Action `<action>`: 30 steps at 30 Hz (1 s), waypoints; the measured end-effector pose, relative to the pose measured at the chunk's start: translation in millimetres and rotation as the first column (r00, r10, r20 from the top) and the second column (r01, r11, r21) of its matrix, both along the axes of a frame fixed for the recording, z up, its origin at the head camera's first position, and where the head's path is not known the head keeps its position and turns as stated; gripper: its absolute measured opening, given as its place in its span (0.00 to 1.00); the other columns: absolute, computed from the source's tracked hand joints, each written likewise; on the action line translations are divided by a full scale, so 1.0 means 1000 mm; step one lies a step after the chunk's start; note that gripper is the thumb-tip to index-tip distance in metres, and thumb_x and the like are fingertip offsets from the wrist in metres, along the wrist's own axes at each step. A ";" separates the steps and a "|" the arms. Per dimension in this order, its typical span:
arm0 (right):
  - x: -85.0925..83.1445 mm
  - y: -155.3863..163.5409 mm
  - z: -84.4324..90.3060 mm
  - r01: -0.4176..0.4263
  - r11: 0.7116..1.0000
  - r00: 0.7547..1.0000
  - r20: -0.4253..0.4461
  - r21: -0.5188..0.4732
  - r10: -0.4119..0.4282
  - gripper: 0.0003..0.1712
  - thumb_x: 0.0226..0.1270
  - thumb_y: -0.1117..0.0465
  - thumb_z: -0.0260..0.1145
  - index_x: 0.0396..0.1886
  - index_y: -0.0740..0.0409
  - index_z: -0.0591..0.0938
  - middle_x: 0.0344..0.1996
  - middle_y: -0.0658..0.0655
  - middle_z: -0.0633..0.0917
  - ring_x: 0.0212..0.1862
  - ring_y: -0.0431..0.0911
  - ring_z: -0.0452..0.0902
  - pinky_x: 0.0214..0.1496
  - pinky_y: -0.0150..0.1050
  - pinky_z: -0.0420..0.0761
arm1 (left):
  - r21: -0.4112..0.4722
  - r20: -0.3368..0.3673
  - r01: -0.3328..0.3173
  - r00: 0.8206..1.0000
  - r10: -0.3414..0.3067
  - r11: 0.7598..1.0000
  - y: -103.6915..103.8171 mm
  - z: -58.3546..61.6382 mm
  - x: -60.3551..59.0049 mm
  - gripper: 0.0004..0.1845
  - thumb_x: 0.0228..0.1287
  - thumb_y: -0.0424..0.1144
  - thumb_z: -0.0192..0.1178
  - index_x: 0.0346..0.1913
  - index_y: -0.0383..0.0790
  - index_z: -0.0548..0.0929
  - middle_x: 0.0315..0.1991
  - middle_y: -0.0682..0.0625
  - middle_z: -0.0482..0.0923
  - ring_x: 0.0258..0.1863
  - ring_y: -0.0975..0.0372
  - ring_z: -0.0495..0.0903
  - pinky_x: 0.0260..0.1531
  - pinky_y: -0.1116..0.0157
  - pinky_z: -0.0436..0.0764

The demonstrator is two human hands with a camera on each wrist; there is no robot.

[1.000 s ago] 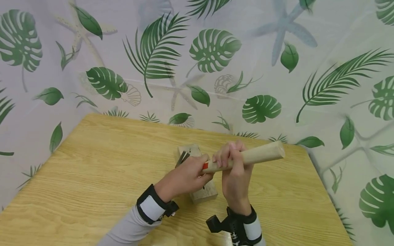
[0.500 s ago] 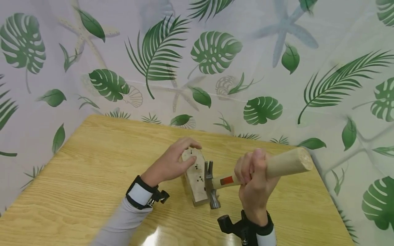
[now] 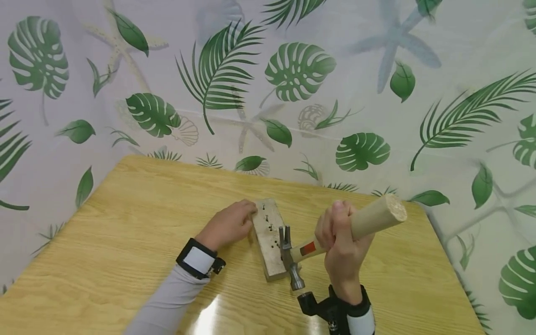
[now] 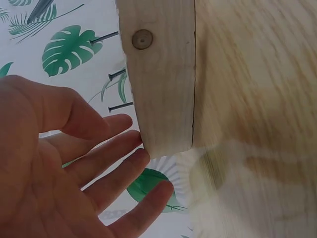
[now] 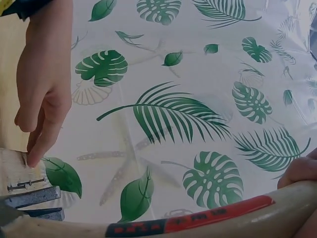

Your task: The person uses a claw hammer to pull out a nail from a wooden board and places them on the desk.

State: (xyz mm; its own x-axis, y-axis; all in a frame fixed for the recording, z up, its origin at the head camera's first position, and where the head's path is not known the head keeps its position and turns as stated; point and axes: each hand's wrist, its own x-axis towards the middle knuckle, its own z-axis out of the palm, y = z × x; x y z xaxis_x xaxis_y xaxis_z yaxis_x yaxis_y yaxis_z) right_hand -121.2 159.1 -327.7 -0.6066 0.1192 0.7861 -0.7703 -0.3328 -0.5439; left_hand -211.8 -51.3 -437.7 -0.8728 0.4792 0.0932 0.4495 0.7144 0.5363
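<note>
A wooden block (image 3: 268,242) lies on the table, with three nails (image 4: 117,74) standing out of its top in the left wrist view. My left hand (image 3: 229,223) is beside the block's far left end, its fingers (image 4: 111,171) extended loosely and fingertips right at the edge. With my right hand (image 3: 346,253) I grip the wooden handle of a claw hammer (image 3: 377,216). The hammer's steel head (image 3: 289,256) overlaps the block's near right side, claw pointing away and striking face toward me. Dark holes dot the block's top.
The wood-grain table (image 3: 159,204) extends around the block on all sides. Behind it hangs a white sheet (image 3: 314,23) printed with green leaves and starfish. Wrist straps with cameras sit on both arms.
My left hand has come off the hammer near its head and moved to the block's left edge. The hammer, in my right hand, has swung rightward off the block's middle, uncovering nails and holes.
</note>
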 end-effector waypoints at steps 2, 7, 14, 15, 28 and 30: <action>-0.004 0.001 0.001 -0.007 1.000 0.999 0.031 -0.006 0.007 0.23 0.74 0.75 0.44 0.16 0.62 0.59 0.08 0.51 0.59 0.07 0.38 0.52 0.06 0.31 0.53 | -0.006 -0.001 0.001 1.000 -0.001 1.000 0.000 0.001 0.001 0.21 0.71 0.30 0.51 0.65 0.37 0.79 0.67 0.45 0.75 0.69 0.52 0.73 0.67 0.55 0.72; -0.026 -0.002 0.006 0.000 0.999 0.981 0.196 0.050 -0.009 0.23 0.79 0.66 0.53 0.19 0.60 0.63 0.08 0.50 0.60 0.08 0.40 0.51 0.07 0.35 0.51 | -0.029 -0.001 0.006 1.000 -0.006 1.000 -0.001 0.001 0.001 0.23 0.71 0.31 0.53 0.67 0.36 0.77 0.70 0.44 0.73 0.71 0.51 0.71 0.70 0.55 0.69; -0.076 -0.018 0.012 -0.009 0.967 0.872 0.475 0.254 -0.117 0.25 0.77 0.48 0.61 0.21 0.54 0.66 0.09 0.46 0.61 0.10 0.39 0.55 0.12 0.33 0.55 | -0.025 -0.043 0.020 0.999 -0.021 0.999 -0.001 -0.004 -0.001 0.21 0.69 0.30 0.56 0.63 0.35 0.79 0.66 0.43 0.75 0.67 0.50 0.73 0.66 0.56 0.73; -0.082 -0.021 0.012 -0.024 0.964 0.859 0.498 0.264 -0.115 0.27 0.77 0.46 0.61 0.21 0.54 0.66 0.09 0.46 0.60 0.10 0.38 0.54 0.12 0.33 0.55 | -0.022 -0.048 0.020 0.999 -0.021 1.000 -0.001 -0.004 -0.001 0.21 0.68 0.30 0.56 0.63 0.35 0.79 0.65 0.43 0.76 0.66 0.50 0.74 0.65 0.56 0.74; -0.131 -0.046 0.004 -0.131 0.917 0.765 0.627 0.376 -0.147 0.32 0.73 0.37 0.61 0.19 0.54 0.64 0.08 0.44 0.61 0.09 0.38 0.54 0.12 0.32 0.56 | 0.033 0.050 0.041 0.998 -0.043 0.999 -0.009 -0.003 -0.002 0.22 0.66 0.23 0.52 0.61 0.35 0.82 0.72 0.45 0.71 0.73 0.51 0.67 0.72 0.55 0.67; -0.135 -0.048 0.002 -0.133 0.910 0.758 0.631 0.394 -0.162 0.32 0.72 0.37 0.61 0.20 0.54 0.64 0.08 0.44 0.61 0.10 0.38 0.55 0.13 0.32 0.56 | 0.039 0.056 0.045 0.997 -0.047 0.998 -0.010 -0.002 -0.001 0.23 0.66 0.24 0.52 0.62 0.35 0.82 0.72 0.46 0.71 0.73 0.50 0.67 0.72 0.55 0.66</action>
